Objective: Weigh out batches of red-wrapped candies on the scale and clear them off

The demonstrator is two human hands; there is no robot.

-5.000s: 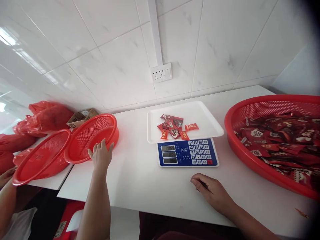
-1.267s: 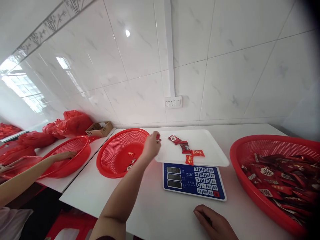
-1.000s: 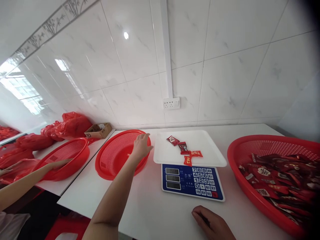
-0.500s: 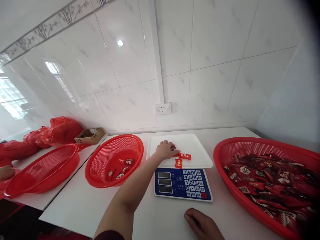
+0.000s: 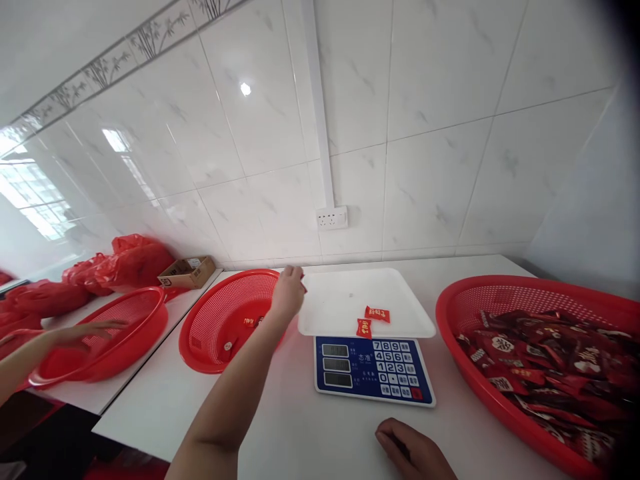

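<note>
Hand (L) [image 5: 289,293] pinches red pkt [image 5: 303,287], partly hidden, at R rim of mid. basket [image 5: 203,320], beside scale tray [image 5: 325,303]. Two red pkts [image 5: 377,313] lie nr. tray front edge. Hand (R) [image 5: 413,450]: fingers curled in, thumb against them, on table [image 5: 300,427] nr. scale [image 5: 360,373]. Lg. basket [image 5: 465,347], far R, holds many pkts [image 5: 530,363].

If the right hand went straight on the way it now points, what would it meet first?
Most likely the near edge of the scale: the right hand, loosely curled, points forward and left toward it. Its height over the table is hard to judge.
</note>
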